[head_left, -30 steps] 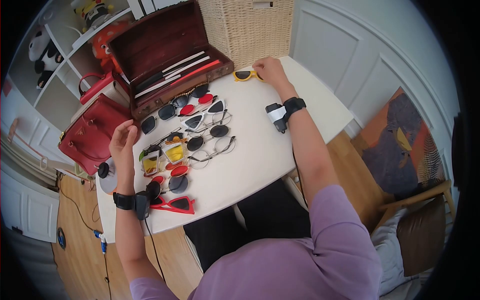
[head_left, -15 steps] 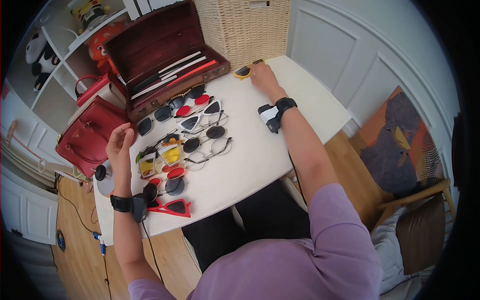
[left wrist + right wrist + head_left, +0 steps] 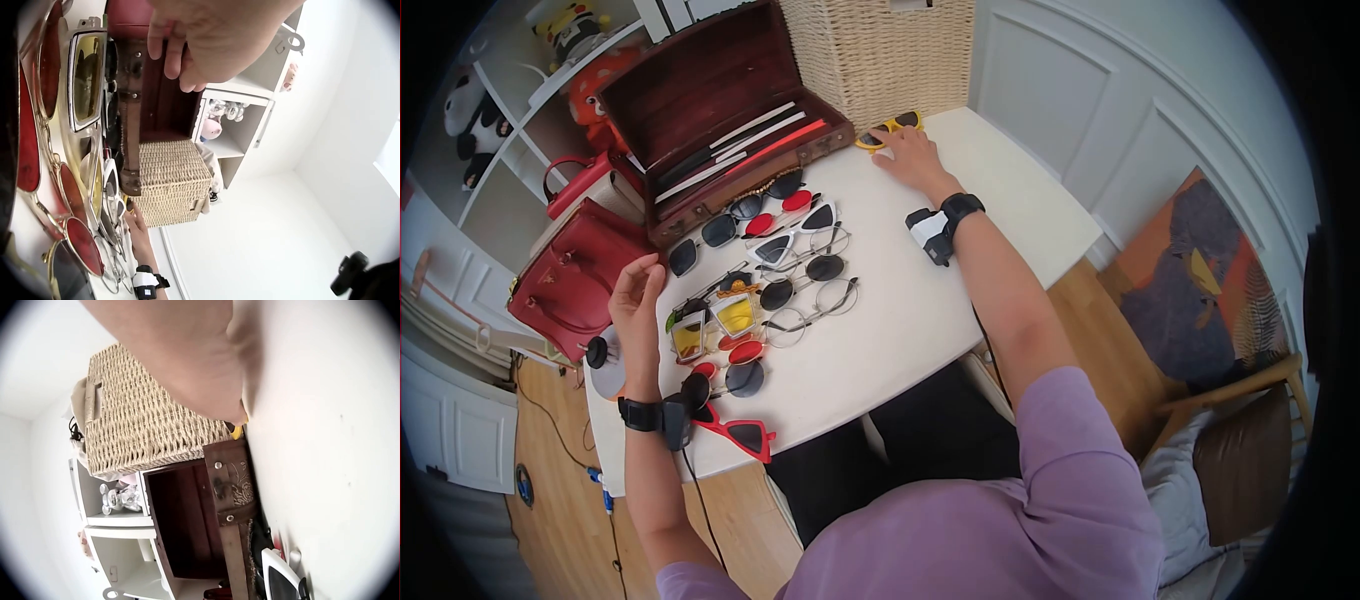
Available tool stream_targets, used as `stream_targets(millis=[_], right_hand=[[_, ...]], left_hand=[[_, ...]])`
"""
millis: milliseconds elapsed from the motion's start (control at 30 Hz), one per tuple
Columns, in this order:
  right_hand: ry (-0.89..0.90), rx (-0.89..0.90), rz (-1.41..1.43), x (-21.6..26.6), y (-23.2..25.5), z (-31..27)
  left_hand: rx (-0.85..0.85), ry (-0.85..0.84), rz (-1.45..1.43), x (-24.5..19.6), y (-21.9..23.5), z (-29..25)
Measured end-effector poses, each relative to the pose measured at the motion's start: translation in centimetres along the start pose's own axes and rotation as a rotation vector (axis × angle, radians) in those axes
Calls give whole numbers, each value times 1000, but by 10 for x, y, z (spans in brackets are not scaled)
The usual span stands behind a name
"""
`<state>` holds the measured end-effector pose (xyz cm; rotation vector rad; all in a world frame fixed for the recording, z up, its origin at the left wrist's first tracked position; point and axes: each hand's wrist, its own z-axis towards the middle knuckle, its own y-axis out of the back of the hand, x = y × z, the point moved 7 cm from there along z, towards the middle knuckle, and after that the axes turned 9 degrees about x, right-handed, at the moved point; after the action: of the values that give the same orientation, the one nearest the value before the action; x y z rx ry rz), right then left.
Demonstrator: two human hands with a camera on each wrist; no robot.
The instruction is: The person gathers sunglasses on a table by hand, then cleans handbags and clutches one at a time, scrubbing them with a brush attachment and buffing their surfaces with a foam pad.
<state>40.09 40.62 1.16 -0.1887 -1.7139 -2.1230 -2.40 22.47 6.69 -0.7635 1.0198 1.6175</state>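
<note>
Yellow-framed sunglasses (image 3: pixel 908 119) with dark lenses, at the far edge of the white counter (image 3: pixel 920 300)

Location: just beside the base of the cream woven basket (image 3: pixel 870 60), near the right end of the brown hinged suitcase (image 3: pixel 710 80); well apart from the rows of assorted eyewear (image 3: pixel 776 294).

Handling (judged): light, stiff, probably plastic; smooth, so apt to slide. Lenses likely to smudge or scratch; hinges the weak point. Best held by the bridge or the frame's outer ends. Temples: whether folded, cannot tell.

Right hand (image 3: pixel 914 160): arm stretched far forward, palm down, low over the counter; fingers extended and parted, laid on the frame and partly covering one lens, with no grip visible.

Left hand (image 3: pixel 635 305): raised at the counter's left side, near the red leather handbag (image 3: pixel 572 290); fingers loosely bent, holding nothing.
</note>
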Motion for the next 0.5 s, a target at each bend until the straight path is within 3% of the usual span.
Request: stream_targets(millis=[200, 500], right_hand=[[-27, -54, -57, 7, 4, -4], [-93, 7, 289, -7, -7, 15]], left_hand=[[-13, -17, -2, -2, 3, 0], [0, -11, -3, -6, 0, -1]])
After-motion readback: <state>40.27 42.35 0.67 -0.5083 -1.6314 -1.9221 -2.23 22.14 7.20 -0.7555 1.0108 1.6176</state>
